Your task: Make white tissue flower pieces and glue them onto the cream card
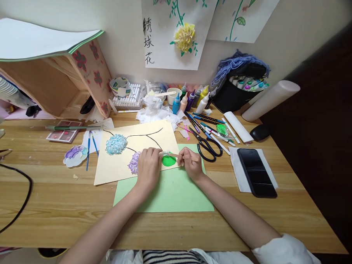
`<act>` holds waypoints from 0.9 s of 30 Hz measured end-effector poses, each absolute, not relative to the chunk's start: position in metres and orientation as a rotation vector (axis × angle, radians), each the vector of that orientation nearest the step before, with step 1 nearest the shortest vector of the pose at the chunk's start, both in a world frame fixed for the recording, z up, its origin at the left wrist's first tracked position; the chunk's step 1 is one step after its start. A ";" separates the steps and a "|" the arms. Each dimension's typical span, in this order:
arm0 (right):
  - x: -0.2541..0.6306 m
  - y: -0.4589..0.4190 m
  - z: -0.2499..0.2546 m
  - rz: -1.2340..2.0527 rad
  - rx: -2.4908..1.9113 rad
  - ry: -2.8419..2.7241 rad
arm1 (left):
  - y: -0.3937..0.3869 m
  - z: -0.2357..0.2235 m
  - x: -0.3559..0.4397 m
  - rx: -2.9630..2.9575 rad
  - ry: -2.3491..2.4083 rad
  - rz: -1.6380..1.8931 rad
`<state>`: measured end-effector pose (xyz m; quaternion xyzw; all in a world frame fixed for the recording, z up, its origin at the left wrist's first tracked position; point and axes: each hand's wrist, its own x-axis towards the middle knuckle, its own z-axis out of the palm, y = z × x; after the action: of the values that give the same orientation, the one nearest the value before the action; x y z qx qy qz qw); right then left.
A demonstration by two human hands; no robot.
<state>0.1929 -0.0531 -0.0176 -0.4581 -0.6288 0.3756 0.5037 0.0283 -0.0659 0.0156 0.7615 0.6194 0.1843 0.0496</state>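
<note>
A cream sheet of paper [116, 171] lies partly over a green sheet [167, 198]. On the cream sheet are drawn branches, a fluffy blue flower [116, 144], a purple flower [133, 164] and a bright green oval [168, 160]. My right hand [190, 162] is closed around a flat wooden stick [173, 155], which points left over the oval. My left hand [150, 166] rests on the sheet, partly covering the purple flower. Its fingers are curled together at the stick's whitish tip; what they pinch is hidden.
Black scissors [210, 148], scattered pens [206, 125] and a phone [256, 171] lie to the right. Paint bottles [189, 102] and crumpled tissue [157, 114] stand behind the sheet. Left are a paint palette [74, 156], brushes [88, 150] and a cardboard box [89, 77].
</note>
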 end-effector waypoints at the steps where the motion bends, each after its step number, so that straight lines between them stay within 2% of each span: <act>1: 0.192 -0.053 -0.018 0.923 -1.117 -1.491 | -0.068 0.014 0.029 2.332 1.901 0.541; 8: 0.189 -0.052 -0.020 0.987 -1.147 -1.336 | -0.069 0.012 0.032 2.363 1.938 0.474; 27: 0.191 -0.056 -0.020 0.804 -1.135 -1.543 | -0.069 0.014 0.025 2.348 1.930 0.428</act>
<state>0.1913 -0.0561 -0.0201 -0.4708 -0.6400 0.3335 0.5074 0.0254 -0.0691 0.0143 0.7645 0.6283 0.1393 0.0359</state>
